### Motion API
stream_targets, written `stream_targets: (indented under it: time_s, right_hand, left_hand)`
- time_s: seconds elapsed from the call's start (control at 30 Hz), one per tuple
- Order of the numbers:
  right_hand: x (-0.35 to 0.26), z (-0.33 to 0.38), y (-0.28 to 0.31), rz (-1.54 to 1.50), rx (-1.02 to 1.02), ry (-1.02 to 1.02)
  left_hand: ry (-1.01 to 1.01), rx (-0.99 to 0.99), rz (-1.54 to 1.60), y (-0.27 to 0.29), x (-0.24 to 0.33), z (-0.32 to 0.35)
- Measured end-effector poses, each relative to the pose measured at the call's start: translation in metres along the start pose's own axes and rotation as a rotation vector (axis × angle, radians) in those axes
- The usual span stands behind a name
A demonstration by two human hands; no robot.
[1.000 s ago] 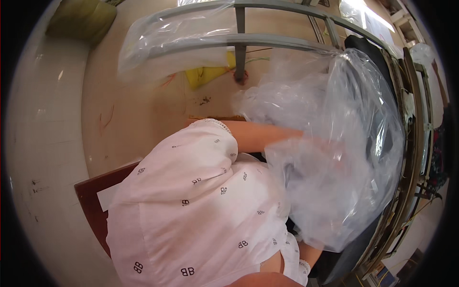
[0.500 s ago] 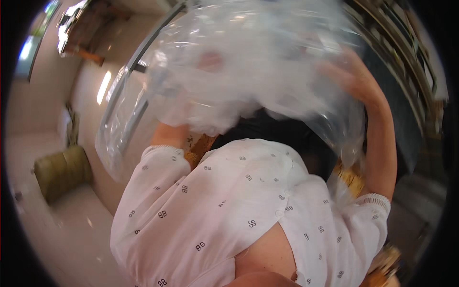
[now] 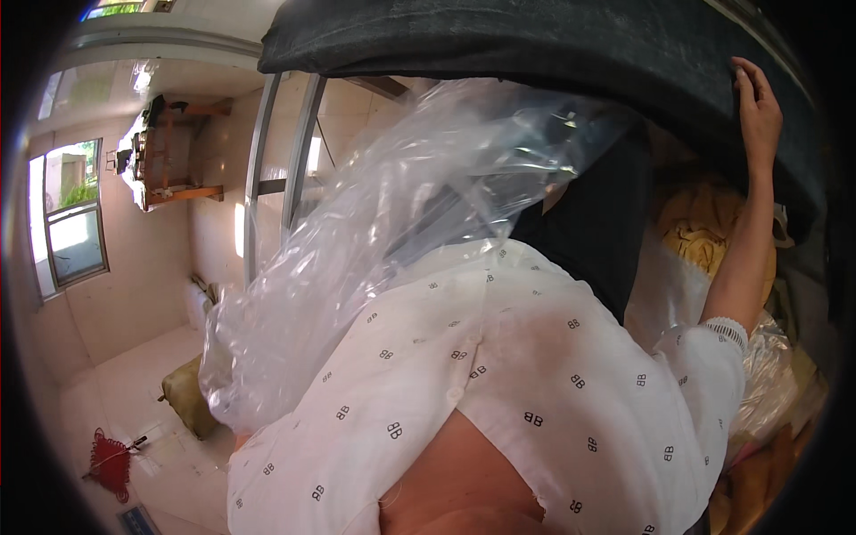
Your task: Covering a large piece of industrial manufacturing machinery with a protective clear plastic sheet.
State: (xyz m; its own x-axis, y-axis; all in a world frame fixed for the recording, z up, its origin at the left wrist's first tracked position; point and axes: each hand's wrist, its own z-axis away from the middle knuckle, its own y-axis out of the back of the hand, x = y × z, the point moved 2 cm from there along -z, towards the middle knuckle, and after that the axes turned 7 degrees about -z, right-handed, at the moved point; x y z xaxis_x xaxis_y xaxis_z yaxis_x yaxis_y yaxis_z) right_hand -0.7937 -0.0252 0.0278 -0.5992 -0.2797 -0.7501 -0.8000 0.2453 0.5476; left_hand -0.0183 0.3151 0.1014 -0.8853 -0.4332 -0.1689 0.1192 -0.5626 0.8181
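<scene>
A large clear plastic bag or sheet (image 3: 357,205) hangs crumpled across my front and left side, its upper end going under the edge of the dark grey cloth-covered surface (image 3: 535,40). Only a sliver of skin shows by my left sleeve; the plastic hides that arm, and my left hand cannot be seen. At the far right, my right hand (image 3: 760,111) lies on the dark cloth with its fingers stretched out and nothing in it.
Grey metal legs (image 3: 299,152) stand beyond the plastic. On the right, below the dark surface, are a yellow bundle (image 3: 700,227) and more clear plastic (image 3: 769,379). An olive cushion (image 3: 189,397) and a red knotted ornament (image 3: 111,464) are at the left.
The bulky plastic has dropped from in front of both hands to my left, uncovering the dark surface. My right hand has left the plastic, moving right; my left arm has gone out of sight.
</scene>
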Motion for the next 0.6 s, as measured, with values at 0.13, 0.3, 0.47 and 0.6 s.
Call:
stream_targets:
  time_s: [0.13, 0.3, 0.47, 0.6]
  right_hand:
    - [0.001, 0.0, -0.003, 0.002, 0.015, 0.049]
    - [0.003, -0.004, -0.009, 0.097, 0.012, 0.042]
    - [0.006, -0.004, 0.001, 0.19, 0.012, -0.023]
    - [0.015, 0.014, 0.034, -0.091, 0.019, 0.139]
  left_hand:
    - [0.066, -0.018, -0.077, -0.001, -0.019, 0.015]
    - [0.167, -0.035, -0.13, -0.027, -0.056, 0.04]
    - [0.21, -0.036, -0.183, -0.054, -0.076, 0.038]
    - [-0.484, 0.454, 0.284, -0.046, 0.169, -0.094]
